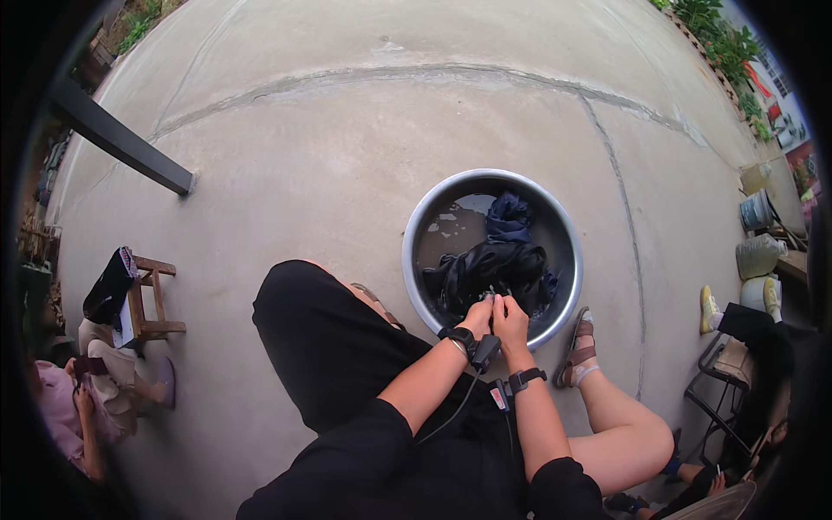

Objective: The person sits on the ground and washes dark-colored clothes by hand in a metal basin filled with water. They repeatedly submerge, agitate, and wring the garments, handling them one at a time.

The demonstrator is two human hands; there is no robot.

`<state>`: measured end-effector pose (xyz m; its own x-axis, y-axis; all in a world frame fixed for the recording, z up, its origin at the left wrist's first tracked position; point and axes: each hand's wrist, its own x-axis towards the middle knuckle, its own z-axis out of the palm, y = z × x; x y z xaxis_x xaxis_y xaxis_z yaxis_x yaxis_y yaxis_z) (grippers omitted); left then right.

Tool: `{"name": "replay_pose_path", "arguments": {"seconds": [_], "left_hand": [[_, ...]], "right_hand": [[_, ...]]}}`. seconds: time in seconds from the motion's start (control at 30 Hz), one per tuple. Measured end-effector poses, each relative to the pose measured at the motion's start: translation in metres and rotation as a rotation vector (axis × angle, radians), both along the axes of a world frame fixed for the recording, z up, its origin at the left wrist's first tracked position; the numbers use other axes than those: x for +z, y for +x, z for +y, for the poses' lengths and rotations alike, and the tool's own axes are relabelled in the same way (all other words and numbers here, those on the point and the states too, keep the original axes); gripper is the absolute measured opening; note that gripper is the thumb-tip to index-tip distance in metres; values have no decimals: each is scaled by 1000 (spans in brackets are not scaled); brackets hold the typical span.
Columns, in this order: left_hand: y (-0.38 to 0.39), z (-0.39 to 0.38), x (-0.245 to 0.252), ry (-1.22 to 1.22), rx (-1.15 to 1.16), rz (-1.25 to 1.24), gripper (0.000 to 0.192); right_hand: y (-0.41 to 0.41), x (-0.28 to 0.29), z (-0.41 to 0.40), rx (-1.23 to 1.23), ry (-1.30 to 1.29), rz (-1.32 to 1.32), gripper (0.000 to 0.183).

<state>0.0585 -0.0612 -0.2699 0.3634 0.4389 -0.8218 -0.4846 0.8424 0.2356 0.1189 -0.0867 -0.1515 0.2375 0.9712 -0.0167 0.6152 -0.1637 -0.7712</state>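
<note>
A round metal basin (411,273) stands on the ground between my feet, holding murky water (448,231) with patches of suds. My left hand (478,317) and my right hand (510,322) are side by side over its near part, thumbs close together. Both pinch a bit of the wet black garment (497,263), whose gripped part is mostly hidden beneath my fingers. Beyond it, a bunched navy cloth (509,218) rises out of the water. Each wrist carries a strap with a small device on a cable.
A dark metal post (130,140) meets the concrete at left. Near it are a wooden stool (153,305) with cloth on it and a seated person (84,403). Other people sit at right by a folding chair (715,370). Plastic jugs (757,255) and a bucket (757,211) line the right side.
</note>
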Motion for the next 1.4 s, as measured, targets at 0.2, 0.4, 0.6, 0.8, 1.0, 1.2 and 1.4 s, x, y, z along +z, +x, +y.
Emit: {"name": "replay_pose_path", "arguments": {"seconds": [0.2, 0.4, 0.6, 0.8, 1.0, 1.2, 1.4], "left_hand": [[11, 11, 24, -108, 24, 91, 63], [-8, 20, 63, 349, -444, 1116, 48], [-25, 16, 38, 337, -575, 737, 53], [-24, 28, 41, -156, -330, 162, 50], [-29, 40, 17, -228, -81, -385, 53], [-19, 28, 1, -153, 182, -220, 18], [-3, 15, 27, -81, 75, 107, 38]], "right_hand": [[45, -33, 25, -86, -42, -382, 32], [51, -42, 8, 110, -145, -536, 23], [36, -69, 4, 410, -797, -493, 57], [38, -64, 19, 154, -665, -241, 47], [25, 1, 4, 90, -254, 279, 37], [2, 21, 7, 93, -7, 184, 20], [9, -21, 18, -146, -142, 20, 32]]}}
